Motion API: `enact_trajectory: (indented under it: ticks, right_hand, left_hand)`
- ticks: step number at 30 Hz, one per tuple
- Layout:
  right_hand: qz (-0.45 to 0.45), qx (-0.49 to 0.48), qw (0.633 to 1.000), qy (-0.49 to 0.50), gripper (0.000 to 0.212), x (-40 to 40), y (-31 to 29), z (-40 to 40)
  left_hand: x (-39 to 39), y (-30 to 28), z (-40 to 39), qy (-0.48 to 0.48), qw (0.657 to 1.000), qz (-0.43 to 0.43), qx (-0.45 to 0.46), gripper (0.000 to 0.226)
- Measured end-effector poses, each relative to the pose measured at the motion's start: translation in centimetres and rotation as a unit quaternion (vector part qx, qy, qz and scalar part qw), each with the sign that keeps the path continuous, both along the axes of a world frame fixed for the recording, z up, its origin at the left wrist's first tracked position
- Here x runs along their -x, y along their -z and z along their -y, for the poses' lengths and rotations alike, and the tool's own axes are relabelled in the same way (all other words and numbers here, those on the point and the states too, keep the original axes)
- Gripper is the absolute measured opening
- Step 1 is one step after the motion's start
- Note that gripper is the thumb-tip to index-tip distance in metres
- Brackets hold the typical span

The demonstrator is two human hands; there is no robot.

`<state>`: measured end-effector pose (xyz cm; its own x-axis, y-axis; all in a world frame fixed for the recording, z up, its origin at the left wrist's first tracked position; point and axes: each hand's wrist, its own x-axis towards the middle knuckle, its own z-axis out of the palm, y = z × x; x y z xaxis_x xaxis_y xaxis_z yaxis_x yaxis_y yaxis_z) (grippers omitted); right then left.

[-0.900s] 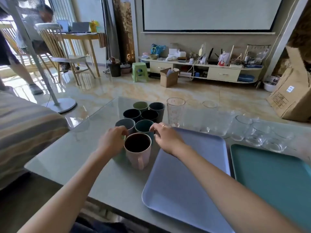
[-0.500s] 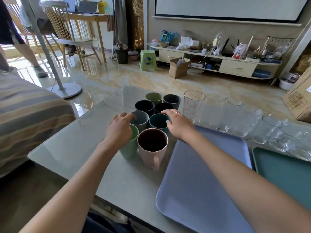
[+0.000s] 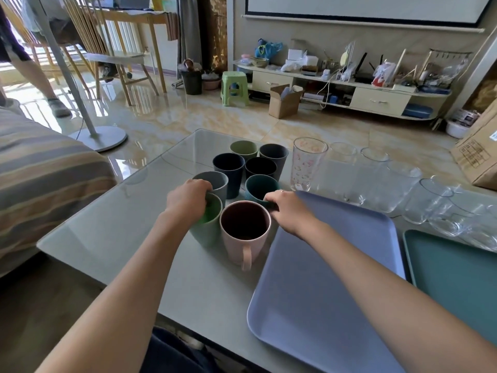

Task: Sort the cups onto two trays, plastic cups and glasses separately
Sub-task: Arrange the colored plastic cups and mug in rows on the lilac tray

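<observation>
The left hand [image 3: 188, 200] is gripping the rim of the light green plastic cup [image 3: 207, 224]; the right hand [image 3: 287, 208] is closing on the dark teal ribbed plastic cup [image 3: 259, 187]. The empty lavender plastic tray [image 3: 336, 278] is lying just right of both, nearer the right hand.

Off the tabletop [image 3: 113, 232], a striped cushion [image 3: 45, 181] sits at the left, just beside a fan's round white base [image 3: 103, 137] on the glossy tiled floor [image 3: 215, 117]. Further back — a green plastic stool [image 3: 234, 88], an open cardboard box [image 3: 285, 101], then a low cluttered media shelf [image 3: 376, 96] under the projector screen [image 3: 363, 8]. A wooden chair [image 3: 118, 56] stands at a desk, far left.
</observation>
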<state>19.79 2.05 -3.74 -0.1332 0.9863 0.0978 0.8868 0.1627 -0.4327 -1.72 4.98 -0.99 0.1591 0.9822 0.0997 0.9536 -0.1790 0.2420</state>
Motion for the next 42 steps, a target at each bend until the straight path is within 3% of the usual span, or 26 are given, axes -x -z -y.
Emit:
enact_trajectory:
  ticks: [6,10,18,24,29,32,35,38,42]
  right_hand:
    - [-0.022,-0.08,0.995,0.049,0.008,-1.8,-0.5,2.2]
    - [-0.008,-0.129,0.985,0.112,0.011,-4.7,-0.1,3.7]
    - [0.033,-0.087,0.983,0.157,0.015,-7.7,0.7,2.8]
    - [0.045,-0.065,0.986,0.144,0.016,-7.9,0.5,1.6]
    - [0.015,-0.138,0.976,0.17,0.045,-7.2,-0.1,3.1]
    - [-0.058,-0.191,0.967,0.16,0.054,-5.7,-1.2,4.5]
    - [-0.191,-0.117,0.971,0.084,0.066,-3.9,-1.5,5.7]
    - [-0.214,-0.064,0.972,0.068,0.079,-2.5,-0.8,6.5]
    - [-0.306,-0.055,0.947,0.086,0.082,-1.4,0.0,7.2]
  left_hand:
    - [1.3,-1.1,0.3,-0.045,0.995,0.073,-0.041,0.028]
    - [1.4,-2.7,0.9,-0.077,0.989,0.062,-0.112,0.027]
    - [-1.8,-6.1,2.3,-0.077,0.963,0.143,-0.217,0.023]
    - [-6.4,-6.4,2.4,0.004,0.967,0.162,-0.198,0.026]
    - [-9.4,-5.9,2.3,0.046,0.973,0.15,-0.171,0.024]
    - [-10.4,-5.9,2.7,0.062,0.973,0.143,-0.17,0.023]
    - [-10.8,-5.8,3.4,0.08,0.973,0.136,-0.17,0.017]
    - [-10.9,-5.5,3.8,0.093,0.972,0.134,-0.172,0.012]
    - [-11.3,-5.1,4.0,0.11,0.97,0.155,-0.154,0.011]
